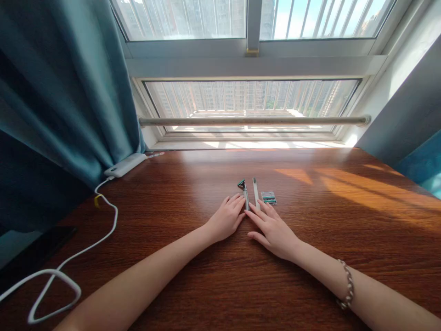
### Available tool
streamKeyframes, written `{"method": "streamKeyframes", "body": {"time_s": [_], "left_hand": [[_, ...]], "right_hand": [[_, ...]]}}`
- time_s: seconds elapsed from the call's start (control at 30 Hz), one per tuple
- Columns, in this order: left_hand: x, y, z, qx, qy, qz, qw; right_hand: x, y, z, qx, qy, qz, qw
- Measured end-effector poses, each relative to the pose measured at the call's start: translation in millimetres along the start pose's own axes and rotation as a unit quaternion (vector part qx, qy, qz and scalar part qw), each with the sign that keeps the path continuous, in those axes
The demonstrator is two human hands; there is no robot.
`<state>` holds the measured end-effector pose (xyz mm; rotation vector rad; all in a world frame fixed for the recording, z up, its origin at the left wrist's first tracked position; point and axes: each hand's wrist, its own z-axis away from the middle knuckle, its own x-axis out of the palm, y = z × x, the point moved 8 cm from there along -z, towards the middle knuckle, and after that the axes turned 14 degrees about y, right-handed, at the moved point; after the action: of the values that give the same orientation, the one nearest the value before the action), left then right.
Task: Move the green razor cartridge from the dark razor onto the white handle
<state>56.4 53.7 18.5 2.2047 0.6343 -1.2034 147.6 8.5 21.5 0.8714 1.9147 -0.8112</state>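
On the wood-grain tabletop (206,294), a green-headed cartridge razor (245,195) is laid, its handle flanked by the left hand (225,218), which is held open, fingers together; the right hand (275,230) is spread open, its fingers rested by the lower end of a slim pale handle (255,187) (dark at the tip), beside which a clear blade-cartridge pack (268,195) is placed

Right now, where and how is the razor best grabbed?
Pinch the razor by its handle, probably from the near side: the slim handle lies nearer, pointing roughly away, with the blade head at the far end, clear of that grip.
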Motion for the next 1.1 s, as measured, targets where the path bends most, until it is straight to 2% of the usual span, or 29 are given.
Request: {"method": "streamKeyframes", "body": {"time_s": [0.33,0.53,0.67,0.8,0.93,1.1], "left_hand": [[-1.1,-2.3,1.5,-0.013,0.0,-0.02,1.0],[-7.1,-6.8,1.6,-0.056,0.036,-0.02,0.998],[-8.1,-8.0,0.9,-0.054,0.042,0.026,0.997],[-15.4,-11.1,-0.9,-0.06,0.075,0.126,0.987],[-20.0,-23.8,-4.4,-0.127,0.115,0.254,0.952],[-8.0,-43.8,-5.6,-0.261,0.129,0.478,0.829]], "right_hand": [[-1.5,-0.5,1.2,0.002,0.0,-0.021,1.0],[-3.5,-3.4,0.2,-0.01,0.005,-0.031,0.999],[-4.2,-4.0,-0.4,-0.018,0.008,-0.026,0.999],[-6.1,-5.6,-0.7,-0.027,0.018,-0.027,0.999],[-6.3,-6.6,-0.7,-0.03,0.013,-0.026,0.999],[-6.8,-8.8,-0.9,-0.04,0.004,-0.03,0.999]]}}
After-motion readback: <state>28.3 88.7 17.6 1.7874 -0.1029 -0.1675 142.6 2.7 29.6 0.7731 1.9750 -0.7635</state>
